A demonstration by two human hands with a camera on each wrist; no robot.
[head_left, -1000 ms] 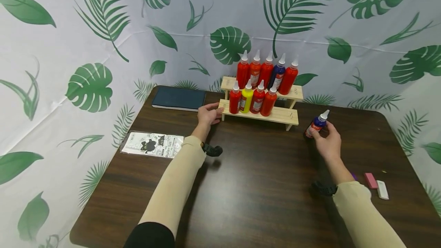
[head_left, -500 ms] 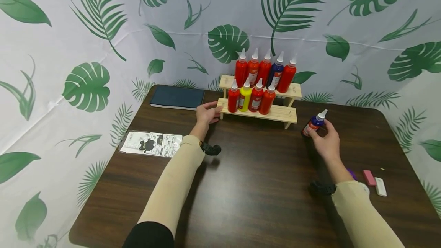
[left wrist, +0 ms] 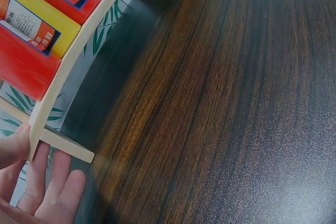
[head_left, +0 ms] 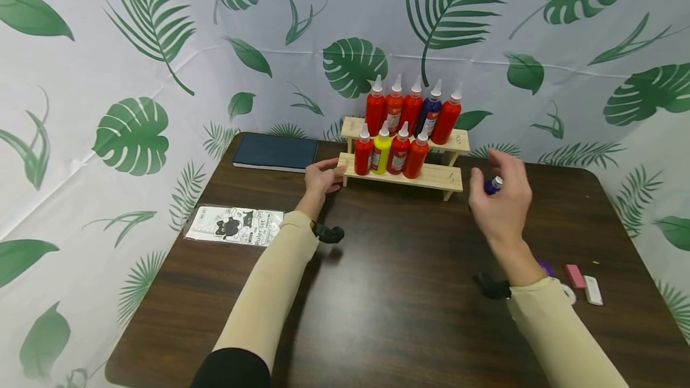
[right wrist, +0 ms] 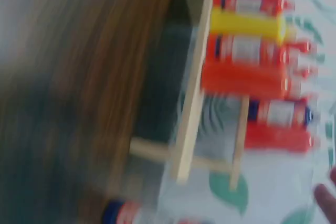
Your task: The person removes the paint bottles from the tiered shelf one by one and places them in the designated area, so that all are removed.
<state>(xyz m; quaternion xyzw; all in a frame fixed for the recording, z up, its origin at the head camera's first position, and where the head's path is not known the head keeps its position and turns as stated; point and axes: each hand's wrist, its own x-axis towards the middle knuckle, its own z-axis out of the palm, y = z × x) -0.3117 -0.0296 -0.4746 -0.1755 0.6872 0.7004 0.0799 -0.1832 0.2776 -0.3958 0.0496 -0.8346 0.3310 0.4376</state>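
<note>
My left hand (head_left: 321,178) grips the left end of a two-tier wooden rack (head_left: 442,178). In the left wrist view its thumb lies on the board and its fingers beneath, beside a rack leg (left wrist: 68,145). My right hand (head_left: 504,199) is off the dark blue squeeze bottle (head_left: 493,186), thumb and fingers apart. That bottle stands on the table right of the rack, mostly hidden behind the hand in the head view. On the lower tier stand red bottles and a yellow bottle (head_left: 381,153). The upper tier bears red bottles and another dark blue bottle (head_left: 429,114).
A dark notebook (head_left: 276,151) lies at the back left of the table (head_left: 399,292). Nearer is a packaged ruler set (head_left: 234,225). At right lie a pink eraser (head_left: 575,276), a white one (head_left: 593,290) and rolls partly under the right sleeve. A leaf-patterned cloth (head_left: 215,76) hangs behind.
My right hand has let go of the dark blue bottle and lifted up off it, leaving it standing on the table. My left hand stays on the rack's end.
</note>
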